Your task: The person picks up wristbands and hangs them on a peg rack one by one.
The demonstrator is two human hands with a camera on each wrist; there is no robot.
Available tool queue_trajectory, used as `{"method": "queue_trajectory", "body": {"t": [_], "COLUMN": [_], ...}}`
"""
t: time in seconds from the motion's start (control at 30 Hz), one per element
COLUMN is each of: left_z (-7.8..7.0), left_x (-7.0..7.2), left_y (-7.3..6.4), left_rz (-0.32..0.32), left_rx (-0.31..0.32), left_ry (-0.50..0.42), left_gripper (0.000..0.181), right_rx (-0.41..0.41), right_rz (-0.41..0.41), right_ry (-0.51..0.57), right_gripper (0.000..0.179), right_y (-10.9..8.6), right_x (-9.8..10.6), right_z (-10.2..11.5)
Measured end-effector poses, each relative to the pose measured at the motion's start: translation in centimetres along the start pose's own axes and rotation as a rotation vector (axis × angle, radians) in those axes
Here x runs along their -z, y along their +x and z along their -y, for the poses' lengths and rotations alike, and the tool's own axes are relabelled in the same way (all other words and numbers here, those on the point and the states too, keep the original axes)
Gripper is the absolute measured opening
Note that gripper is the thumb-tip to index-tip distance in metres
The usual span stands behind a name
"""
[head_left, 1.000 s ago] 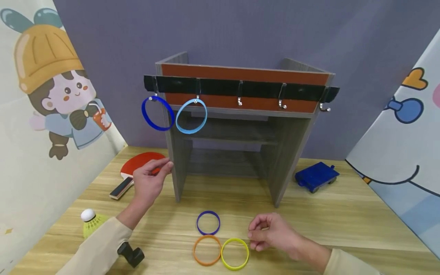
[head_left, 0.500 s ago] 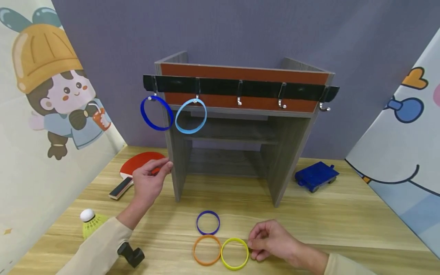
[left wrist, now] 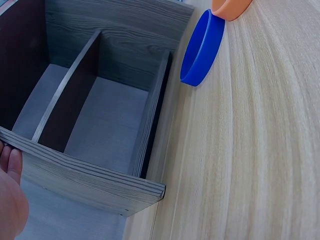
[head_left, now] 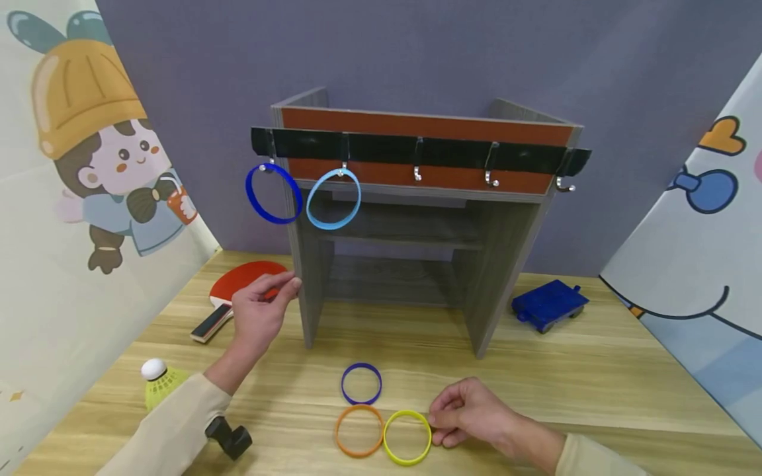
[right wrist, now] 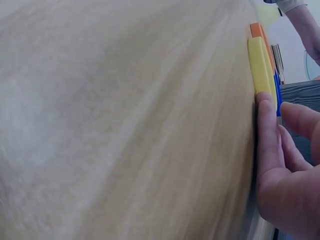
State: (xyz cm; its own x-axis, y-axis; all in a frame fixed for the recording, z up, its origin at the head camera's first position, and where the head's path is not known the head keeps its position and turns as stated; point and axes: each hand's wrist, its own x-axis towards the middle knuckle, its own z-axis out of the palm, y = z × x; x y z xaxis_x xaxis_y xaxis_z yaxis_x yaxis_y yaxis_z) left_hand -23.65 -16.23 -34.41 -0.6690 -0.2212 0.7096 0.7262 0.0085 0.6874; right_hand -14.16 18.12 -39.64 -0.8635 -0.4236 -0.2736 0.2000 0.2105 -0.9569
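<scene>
A smooth, flat yellow ring [right wrist: 261, 65] is laid on the wood-grained tabletop [head_left: 595, 383] beside an orange ring [head_left: 359, 455]. Its edge is touched by the right hand [head_left: 473, 416], thumb and fingers parted. The grained grey shelf unit [head_left: 393, 228] is touched by the left hand [head_left: 258, 317]; pinching cannot be confirmed.

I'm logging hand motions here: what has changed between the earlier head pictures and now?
The right hand has shifted slightly downward in the head view, its fingertips now at the right edge of the yellow ring. The left hand stays beside the cabinet; all the rings stay put.
</scene>
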Motion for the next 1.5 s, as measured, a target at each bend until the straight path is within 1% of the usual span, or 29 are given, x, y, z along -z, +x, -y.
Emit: {"method": "queue_trajectory", "body": {"t": [0.23,0.4,0.53,0.67,0.83,0.9,1.1,1.2,1.5], "left_z": [0.08,0.08,0.04,0.05,0.07,0.04,0.10,0.21,0.27], "left_x": [-0.08,0.06,0.24,0.23,0.16,0.14,0.24,0.21,-0.03], "left_y": [0.15,0.15,0.10,0.10,0.00,-0.07,-0.09,-0.03,0.00], "left_rz": [0.001,-0.008,-0.009,-0.004,-0.007,-0.009,0.000,0.008,0.004], "left_rx": [0.007,-0.001,-0.007,-0.005,0.013,0.020,0.005,0.003,0.016], "left_ry": [0.000,-0.003,0.014,0.010,-0.009,-0.004,0.030,0.020,0.004], "left_gripper": [0.015,0.015,0.014,0.015,0.016,0.017,0.016,0.016,0.017], "right_rx": [0.033,0.055,0.061,0.060,0.056,0.057,0.057,0.058,0.067], "right_rz": [0.025,0.038,0.030,0.007,-0.005,-0.002,0.011,0.010,0.017], "right_ry": [0.002,-0.020,-0.044,-0.074,-0.097,-0.100,-0.090,-0.082,-0.029], "right_gripper": [0.018,0.018,0.018,0.016,0.014,0.014,0.015,0.014,0.014], "right_y": [-0.01,0.31,0.61,0.72,0.71,0.68,0.55,0.55,0.19], "right_x": [0.05,0.06,-0.14,-0.35,-0.46,-0.46,-0.39,-0.34,0.02], "right_z": [0.07,0.15,0.21,0.23,0.33,0.33,0.21,0.13,-0.16]}}
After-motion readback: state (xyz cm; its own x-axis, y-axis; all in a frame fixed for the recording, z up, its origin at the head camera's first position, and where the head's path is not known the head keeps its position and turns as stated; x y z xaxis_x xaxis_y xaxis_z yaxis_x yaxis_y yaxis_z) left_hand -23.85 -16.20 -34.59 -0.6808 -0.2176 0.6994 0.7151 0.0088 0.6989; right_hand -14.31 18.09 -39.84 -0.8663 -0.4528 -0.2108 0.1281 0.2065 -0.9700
